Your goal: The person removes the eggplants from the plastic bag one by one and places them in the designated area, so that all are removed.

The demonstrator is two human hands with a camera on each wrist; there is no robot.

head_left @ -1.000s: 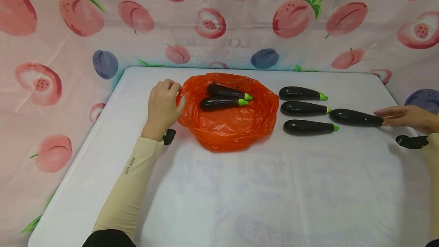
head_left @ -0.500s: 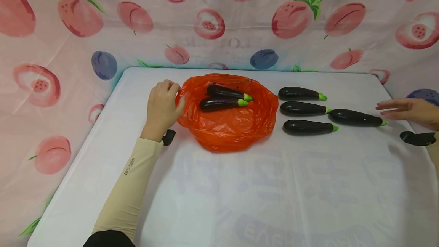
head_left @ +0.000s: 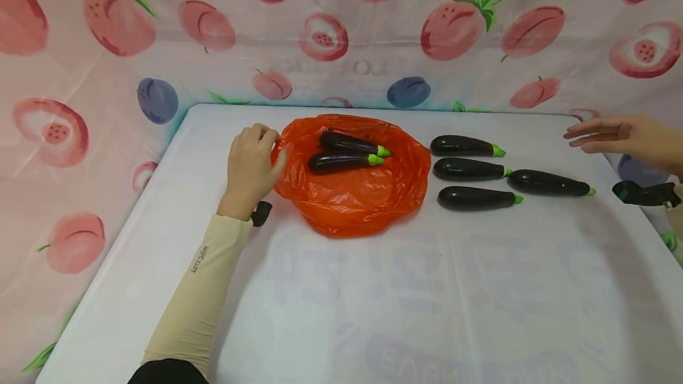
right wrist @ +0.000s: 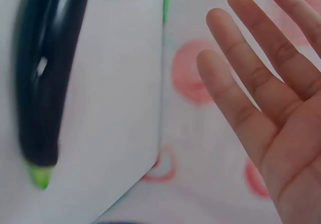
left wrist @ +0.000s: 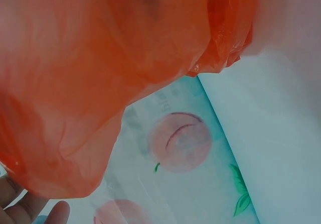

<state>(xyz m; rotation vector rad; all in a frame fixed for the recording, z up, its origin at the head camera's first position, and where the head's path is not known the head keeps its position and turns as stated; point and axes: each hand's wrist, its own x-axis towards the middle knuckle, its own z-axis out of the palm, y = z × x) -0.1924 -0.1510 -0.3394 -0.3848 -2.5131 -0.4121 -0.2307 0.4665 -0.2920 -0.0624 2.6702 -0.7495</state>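
My left hand holds the left rim of an orange-red plastic bag, which lies spread open on the table. In the left wrist view the bag fills the upper left, with fingertips at its lower edge. Inside the bag lie two glossy dark eggplants, a rear one and a front one, both with green stem ends. To the right of the bag are a column of three eggplants and another eggplant. My right hand, fingers extended and holding nothing, hovers behind and right of that outer eggplant.
The white table has its back edge against a fruit-printed cloth. The same cloth hangs along the left side. The table's right edge runs beneath my right wrist.
My right hand has left the stem end of the rightmost eggplant, moving off to the right, then up and toward the back. My left hand and the bag keep their places.
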